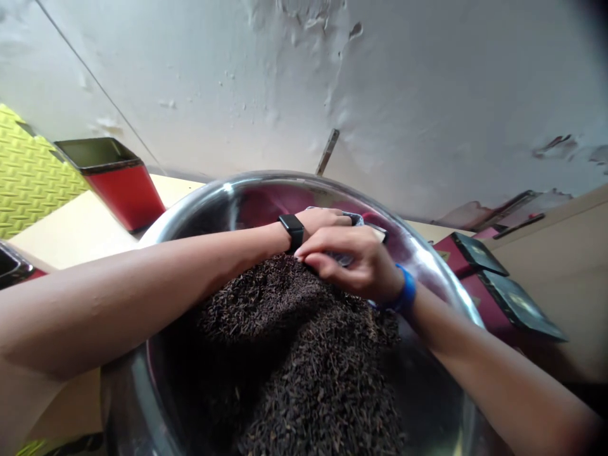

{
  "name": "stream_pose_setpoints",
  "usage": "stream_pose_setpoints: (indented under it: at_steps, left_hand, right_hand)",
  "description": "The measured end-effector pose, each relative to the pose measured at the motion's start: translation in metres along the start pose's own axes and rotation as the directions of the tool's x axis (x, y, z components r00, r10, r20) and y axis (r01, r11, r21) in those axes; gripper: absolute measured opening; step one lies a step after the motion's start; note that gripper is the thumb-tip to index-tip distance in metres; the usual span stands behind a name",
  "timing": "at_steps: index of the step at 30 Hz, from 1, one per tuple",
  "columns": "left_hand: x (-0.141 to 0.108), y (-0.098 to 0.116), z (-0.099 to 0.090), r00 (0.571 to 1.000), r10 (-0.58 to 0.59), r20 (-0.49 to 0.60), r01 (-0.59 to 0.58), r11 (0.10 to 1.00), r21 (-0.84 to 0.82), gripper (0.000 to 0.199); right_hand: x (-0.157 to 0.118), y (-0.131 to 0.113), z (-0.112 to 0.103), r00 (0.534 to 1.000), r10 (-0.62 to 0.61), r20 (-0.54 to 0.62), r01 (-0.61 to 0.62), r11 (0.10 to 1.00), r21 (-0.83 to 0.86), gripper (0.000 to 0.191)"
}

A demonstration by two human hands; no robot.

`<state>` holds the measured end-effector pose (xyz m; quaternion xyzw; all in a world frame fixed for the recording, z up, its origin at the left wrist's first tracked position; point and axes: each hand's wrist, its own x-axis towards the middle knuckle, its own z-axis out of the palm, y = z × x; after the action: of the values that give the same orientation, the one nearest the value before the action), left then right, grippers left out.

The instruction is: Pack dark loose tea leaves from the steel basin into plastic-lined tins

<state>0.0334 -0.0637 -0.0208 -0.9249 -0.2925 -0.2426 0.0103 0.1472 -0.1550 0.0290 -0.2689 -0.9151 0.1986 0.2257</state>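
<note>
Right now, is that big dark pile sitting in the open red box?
No, the dark pile lies inside the large metal bowl, while the open red box is outside it.

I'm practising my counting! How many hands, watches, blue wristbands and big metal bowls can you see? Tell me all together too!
Hands: 2, the left hand and the right hand
Watches: 1, the black watch
Blue wristbands: 1, the blue wristband
Big metal bowls: 1, the metal bowl
Total: 5
</note>
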Motion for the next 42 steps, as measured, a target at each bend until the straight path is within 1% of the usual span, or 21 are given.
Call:
stream_pose_setpoints:
  at_steps: [1,2,3,5,7,8,9,11,12,13,14,16,17,22,27,29,33,36,39,41,42]
  left_hand:
    - [0.001,-0.001,0.0,1.0,0.019,0.009,-0.019,1.0,0.004,0.023]
    - [0.001,-0.002,0.0,0.999,0.035,0.022,-0.035,0.999,0.016,0.023]
    - [0.002,-0.003,0.0,0.999,0.04,0.032,-0.041,0.999,0.032,0.023]
    - [0.002,-0.002,0.0,0.999,0.021,0.033,-0.023,0.998,0.059,0.023]
    - [0.002,-0.002,0.0,0.999,0.019,0.041,-0.021,0.997,0.069,0.022]
    - [0.001,-0.001,0.0,0.999,0.021,0.042,-0.024,0.997,0.072,0.022]
    - [0.001,-0.001,-0.001,0.999,0.024,0.041,-0.027,0.997,0.074,0.021]
    - [0.001,-0.001,0.0,0.999,0.029,0.038,-0.031,0.997,0.074,0.022]
    - [0.001,-0.001,0.0,0.999,0.028,0.036,-0.031,0.997,0.073,0.022]
    - [0.001,-0.002,0.0,0.999,0.026,0.034,-0.029,0.997,0.071,0.023]
    - [0.001,-0.002,0.001,0.999,0.024,0.034,-0.026,0.997,0.069,0.023]
    - [0.001,-0.003,0.002,0.999,0.017,0.032,-0.019,0.998,0.064,0.023]
    - [0.001,-0.003,0.003,0.999,0.015,0.033,-0.017,0.998,0.063,0.023]
    - [0.001,-0.004,0.003,0.999,0.023,0.032,-0.025,0.998,0.065,0.023]
    - [0.003,-0.005,0.005,0.998,0.024,0.057,-0.027,0.998,0.049,0.021]
    - [0.004,-0.005,0.006,0.997,0.035,0.07,-0.038,0.998,0.044,0.019]
    - [0.004,-0.005,0.005,0.995,0.05,0.09,-0.053,0.998,0.032,0.018]
    - [0.004,-0.005,0.004,0.994,0.052,0.096,-0.056,0.998,0.04,0.019]
    - [0.003,-0.004,0.003,0.994,0.043,0.1,-0.048,0.997,0.054,0.021]
    - [0.003,-0.003,0.002,0.994,0.038,0.102,-0.045,0.997,0.06,0.021]
    - [0.003,-0.002,0.002,0.994,0.038,0.105,-0.044,0.997,0.063,0.021]
  right_hand:
    - [0.001,0.002,0.007,0.992,-0.033,0.121,0.029,0.999,0.034,0.031]
    - [0.002,0.007,0.014,0.97,-0.057,0.236,0.045,0.997,0.055,0.032]
    - [0.003,0.013,0.021,0.938,-0.063,0.34,0.045,0.997,0.061,0.036]
    - [0.005,0.029,0.034,0.862,-0.032,0.506,0.014,0.999,0.038,0.052]
    - [0.003,0.04,0.044,0.782,0.03,0.622,-0.043,0.999,0.006,0.073]
    - [0.002,0.044,0.047,0.735,0.054,0.676,-0.072,0.997,-0.001,0.082]
    - [0.0,0.045,0.049,0.68,0.071,0.73,-0.097,0.995,-0.006,0.089]
    - [-0.003,0.045,0.051,0.576,0.092,0.812,-0.127,0.992,-0.022,0.098]
    - [-0.004,0.044,0.051,0.537,0.098,0.838,-0.134,0.99,-0.03,0.101]
    - [-0.005,0.042,0.05,0.51,0.099,0.854,-0.136,0.99,-0.034,0.103]
    - [-0.005,0.04,0.049,0.493,0.096,0.865,-0.134,0.99,-0.033,0.105]
    - [-0.005,0.038,0.047,0.475,0.081,0.877,-0.125,0.992,-0.024,0.107]
    - [-0.005,0.037,0.046,0.475,0.071,0.877,-0.118,0.993,-0.017,0.106]
    - [-0.004,0.037,0.046,0.522,0.033,0.852,-0.075,0.997,0.007,0.097]
    - [-0.004,0.038,0.048,0.55,0.044,0.834,-0.049,0.999,-0.021,0.086]
    - [-0.003,0.038,0.048,0.538,0.065,0.841,-0.058,0.998,-0.04,0.08]
    - [-0.001,0.035,0.047,0.463,0.148,0.874,-0.097,0.988,-0.116,0.072]
    - [-0.001,0.032,0.047,0.418,0.191,0.888,-0.073,0.982,-0.177,0.071]
    - [-0.001,0.031,0.047,0.409,0.193,0.892,-0.023,0.979,-0.201,0.068]
    - [-0.001,0.031,0.046,0.423,0.166,0.891,0.003,0.983,-0.185,0.064]
    - [-0.001,0.031,0.045,0.44,0.141,0.887,0.009,0.987,-0.162,0.062]
